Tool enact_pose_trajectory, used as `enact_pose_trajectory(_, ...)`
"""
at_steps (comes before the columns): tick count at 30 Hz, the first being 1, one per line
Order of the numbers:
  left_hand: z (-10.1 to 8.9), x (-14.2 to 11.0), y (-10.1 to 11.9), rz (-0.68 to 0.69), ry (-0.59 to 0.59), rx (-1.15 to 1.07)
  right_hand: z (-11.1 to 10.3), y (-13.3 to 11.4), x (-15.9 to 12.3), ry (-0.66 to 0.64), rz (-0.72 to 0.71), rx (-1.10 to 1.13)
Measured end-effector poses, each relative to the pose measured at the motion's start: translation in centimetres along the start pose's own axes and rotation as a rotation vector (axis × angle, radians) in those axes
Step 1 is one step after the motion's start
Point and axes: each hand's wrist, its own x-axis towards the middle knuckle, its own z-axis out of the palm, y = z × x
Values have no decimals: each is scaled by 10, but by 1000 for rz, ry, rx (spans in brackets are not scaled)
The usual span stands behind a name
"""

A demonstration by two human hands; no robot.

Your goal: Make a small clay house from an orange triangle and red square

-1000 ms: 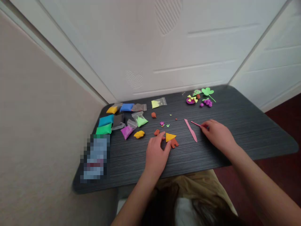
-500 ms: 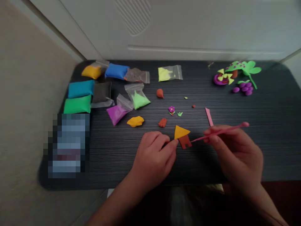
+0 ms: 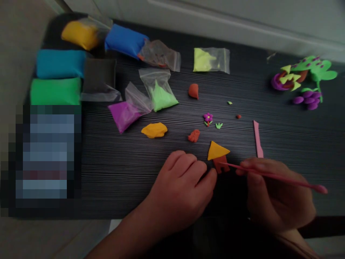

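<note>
A small clay house lies flat on the dark table, made of a yellow triangular roof (image 3: pixel 217 151) over a brown-red wall (image 3: pixel 219 163) with a notch cut in its lower edge. My right hand (image 3: pixel 280 194) grips a thin pink clay modelling tool (image 3: pixel 285 177), its pointed tip on the wall just above the notch and its rounded end sticking out to the right. Beside the house, my left hand (image 3: pixel 184 183) rests on the table with curled fingers, the index fingertip close to the wall's left edge. I see nothing in that hand; its thumb is hidden.
A flat pink tool (image 3: pixel 257 138) lies beyond my right hand. Clay lumps, a tiny purple flower (image 3: pixel 208 118) and green grass (image 3: pixel 219 126) lie ahead. Bags of coloured clay (image 3: pixel 128 39) fill the left, near a blurred-out flat object (image 3: pixel 48 158). Finished clay pieces (image 3: pixel 307 99) stand far right.
The view has moved closer and turned. The tool's tip has shifted from the wall's right edge onto its face, and the tool's rear end has swung down. My left fingertip has come away from the roof.
</note>
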Motion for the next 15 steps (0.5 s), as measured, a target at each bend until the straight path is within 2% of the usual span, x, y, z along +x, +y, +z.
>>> enact_pose_trajectory(6, 2, -1, 0, 39, -49, -3, -8, -1, 7, -251, -103, 9)
enact_pose_trajectory(15, 3, 0, 1, 40, -32, -7, -5, -5, 12, -213, -152, 44)
